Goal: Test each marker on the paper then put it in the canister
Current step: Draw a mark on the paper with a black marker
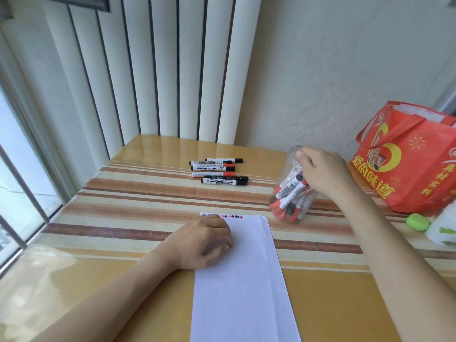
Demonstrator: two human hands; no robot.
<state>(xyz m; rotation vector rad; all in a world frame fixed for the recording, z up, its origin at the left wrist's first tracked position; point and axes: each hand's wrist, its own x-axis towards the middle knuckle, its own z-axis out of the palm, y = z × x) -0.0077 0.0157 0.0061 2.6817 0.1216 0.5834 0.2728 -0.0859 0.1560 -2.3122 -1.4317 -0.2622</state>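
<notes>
The bench (148, 280), covered in a striped cloth under clear film, carries everything in view. A red gift bag (409, 164) stands at its far right edge. A white paper (241, 280) lies at the near middle, with a row of red and black test marks along its far edge.

The left hand (204, 239) rests on the paper's far left corner, fingers loosely curled, holding nothing visible.

The clear plastic canister (292, 193) stands just beyond the paper's far right corner, tilted, well filled with markers. The right hand (323, 171) is at its mouth, fingers curled over the rim; whether this grip has hold of a marker cannot be told.

Five whiteboard markers (219, 172) lie untested toward the far edge.

Risk: the tilted canister could tip under the hand's pressure and spill its markers.
</notes>
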